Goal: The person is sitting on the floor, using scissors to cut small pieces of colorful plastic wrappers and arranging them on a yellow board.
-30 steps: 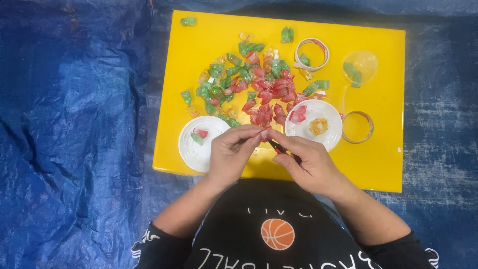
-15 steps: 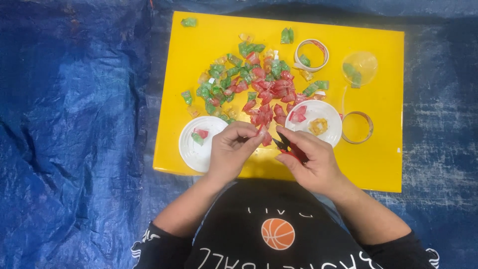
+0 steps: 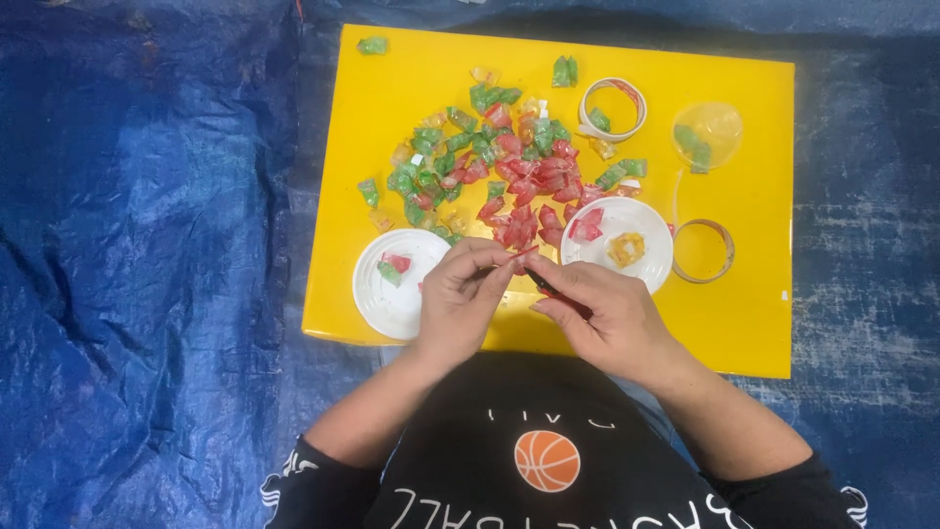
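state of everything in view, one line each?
left hand: pinching one end of a red wrapper
right hand: pinching the other end
red wrapper: held between both hands, over the board's near edge
left lid: flat, two pieces in it
right lid: flat, red and yellow pieces in it
candy pile: loose, scattered on board
clear cup: green pieces inside
yellow board: flat on tarp

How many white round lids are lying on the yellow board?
2. One white lid lies by the left hand; the other white lid lies above the right hand. None looks hidden.
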